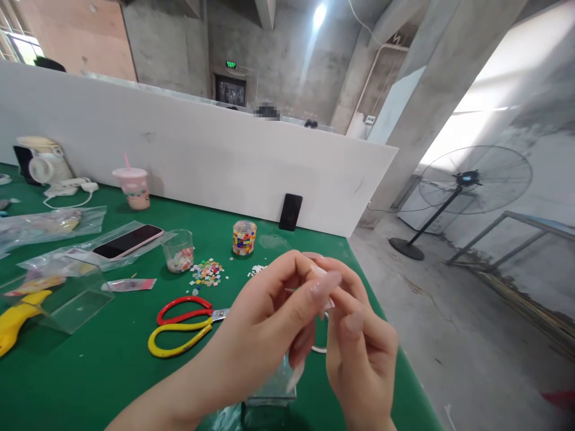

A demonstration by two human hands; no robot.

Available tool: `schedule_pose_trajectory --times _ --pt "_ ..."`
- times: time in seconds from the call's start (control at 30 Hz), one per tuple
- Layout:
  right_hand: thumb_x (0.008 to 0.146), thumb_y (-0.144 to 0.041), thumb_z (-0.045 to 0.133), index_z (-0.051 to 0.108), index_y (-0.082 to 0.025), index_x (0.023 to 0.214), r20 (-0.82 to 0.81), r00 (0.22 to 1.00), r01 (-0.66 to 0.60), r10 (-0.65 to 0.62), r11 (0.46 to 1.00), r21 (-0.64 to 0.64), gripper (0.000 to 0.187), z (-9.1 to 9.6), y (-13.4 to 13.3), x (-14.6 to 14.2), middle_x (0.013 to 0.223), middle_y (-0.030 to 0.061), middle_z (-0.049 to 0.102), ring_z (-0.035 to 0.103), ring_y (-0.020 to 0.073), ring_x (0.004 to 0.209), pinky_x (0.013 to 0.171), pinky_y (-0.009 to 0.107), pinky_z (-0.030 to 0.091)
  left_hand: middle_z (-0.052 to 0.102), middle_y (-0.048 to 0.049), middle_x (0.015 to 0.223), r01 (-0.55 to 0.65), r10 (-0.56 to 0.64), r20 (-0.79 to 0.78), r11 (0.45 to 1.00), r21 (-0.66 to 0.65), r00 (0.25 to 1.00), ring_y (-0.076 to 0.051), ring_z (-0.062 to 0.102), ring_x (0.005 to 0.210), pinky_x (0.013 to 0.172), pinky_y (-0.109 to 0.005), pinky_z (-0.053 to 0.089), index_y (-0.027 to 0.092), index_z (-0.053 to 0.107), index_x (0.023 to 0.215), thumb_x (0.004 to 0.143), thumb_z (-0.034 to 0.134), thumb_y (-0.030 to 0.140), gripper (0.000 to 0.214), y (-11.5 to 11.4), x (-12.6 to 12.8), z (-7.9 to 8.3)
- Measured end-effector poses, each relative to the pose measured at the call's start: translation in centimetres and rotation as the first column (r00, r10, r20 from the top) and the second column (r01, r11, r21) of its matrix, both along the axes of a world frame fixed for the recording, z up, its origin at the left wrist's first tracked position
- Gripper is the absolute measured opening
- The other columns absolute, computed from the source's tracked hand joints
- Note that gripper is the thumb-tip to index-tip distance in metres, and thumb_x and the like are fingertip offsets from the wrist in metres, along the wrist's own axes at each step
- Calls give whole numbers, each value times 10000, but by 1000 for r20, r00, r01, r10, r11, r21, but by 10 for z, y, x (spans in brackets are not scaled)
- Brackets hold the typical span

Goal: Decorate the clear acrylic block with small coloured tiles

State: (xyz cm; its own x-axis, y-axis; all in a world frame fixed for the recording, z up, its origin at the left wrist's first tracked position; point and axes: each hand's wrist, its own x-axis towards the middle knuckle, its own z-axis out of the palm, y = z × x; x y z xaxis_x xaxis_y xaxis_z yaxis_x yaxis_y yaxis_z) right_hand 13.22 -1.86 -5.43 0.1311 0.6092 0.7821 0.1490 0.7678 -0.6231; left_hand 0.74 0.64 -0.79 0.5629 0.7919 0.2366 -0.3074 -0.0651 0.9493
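Nearest the camera, a clear plastic container (269, 392) with a glossy, slightly crinkled face stands on the green table cover (90, 377), partly hidden under the person's wrists. Above it, the left hand (269, 311) and the right hand (359, 347) meet. The fingertips of both are pressed together on a small pale piece (320, 270), which is held over the table's right edge. The fingers cover most of it, so its shape cannot be told.

Left of the hands lie scissors (184, 329) with 1 red and 1 yellow loop handle, and further left a transparent box (72, 299) and a smooth yellow object (18, 317). Beyond the scissors, loose square mosaic tiles (207, 271) lie scattered in mixed colours, beside a clear cup (178, 251) holding more of them. A small jar (244, 237) covered in a grid of coloured tiles stands just behind.

A pink-cased phone (128, 240) rests on crumpled plastic bags. Further back are a pink drink cup (132, 187) with a straw, a cream desk fan (42, 161), and a black phone (290, 212) leaning on the white partition (202, 155). On the concrete floor to the right stands a wire-caged pedestal fan (471, 179).
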Motion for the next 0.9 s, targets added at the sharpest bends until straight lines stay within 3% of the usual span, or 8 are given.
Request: schedule_pose_trajectory --times 0.07,0.2,0.3,0.47,0.57,0.73,0.9 --pt "989 -305 476 662 -317 1236 23 998 49 -50 998 35 309 -2 1 -1 1293 40 623 558 235 1257 893 369 600 390 101 485 43 -42 -20 999 7 999 -20 367 374 365 -93 301 200 455 743 954 465 513 378 3 0 -1" --pt "970 -247 513 605 -310 1305 114 971 192 -210 969 156 354 -3 4 -5 1281 50 634 614 212 1178 874 362 610 366 95 515 -2 2 -16 1000 27 1000 -18 326 393 358 -98 273 189 440 709 946 469 528 415 8 4 -4" --pt "947 -174 540 667 -300 1223 35 967 243 -253 955 171 329 -4 5 -6 1172 42 674 655 198 1079 813 350 620 353 95 512 19 -18 -6 1000 24 1000 -24 291 404 359 -108 252 187 456 713 943 487 517 403 8 8 -7" --pt "887 -111 628 743 -282 1020 -62 978 205 -198 969 141 245 -1 6 1 1065 21 656 664 154 951 728 295 603 377 88 538 73 -70 -50 996 58 996 -45 325 444 393 -132 282 202 462 746 957 466 498 364 3 9 -10" --pt "882 -126 643 737 -266 1038 9 980 194 -201 957 216 230 5 4 9 1079 35 631 632 162 967 746 318 580 404 76 590 86 -79 -62 989 119 995 -49 363 510 459 -134 314 199 426 737 981 425 477 369 1 6 -8" --pt "900 -134 614 748 -233 1041 134 966 164 -220 927 339 218 10 0 22 1119 65 586 587 181 949 742 356 544 424 69 604 289 -279 -118 954 80 953 -58 391 519 484 -163 338 194 467 759 938 489 523 375 3 -2 -3" --pt "913 -192 605 738 -295 1076 156 971 122 -183 933 339 235 12 -4 26 1087 59 560 592 194 951 704 362 556 423 49 685 320 -310 -78 926 202 948 -80 377 592 524 -197 324 197 502 819 840 558 647 454 6 -6 -7"
